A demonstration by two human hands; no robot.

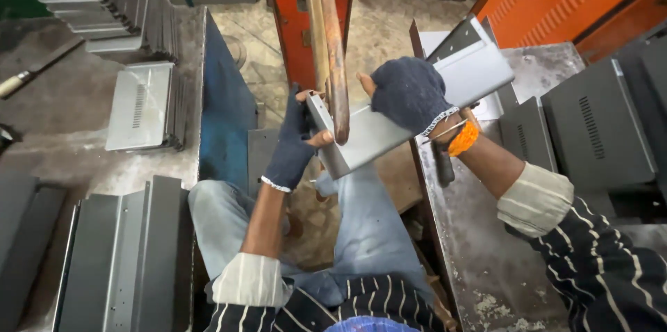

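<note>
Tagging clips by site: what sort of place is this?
Likely a sheet-metal fabrication workshop. Gloved hands hold a bent grey sheet-metal panel against copper-coloured rod arms of an orange machine; stacks of similar vented grey metal panels lie on the workbenches.

No packages or labels show anywhere on either bench. No signs or screens are visible there, either.

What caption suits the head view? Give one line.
Gloved left hand and right hand hold a grey sheet-metal panel against copper rods.
</note>
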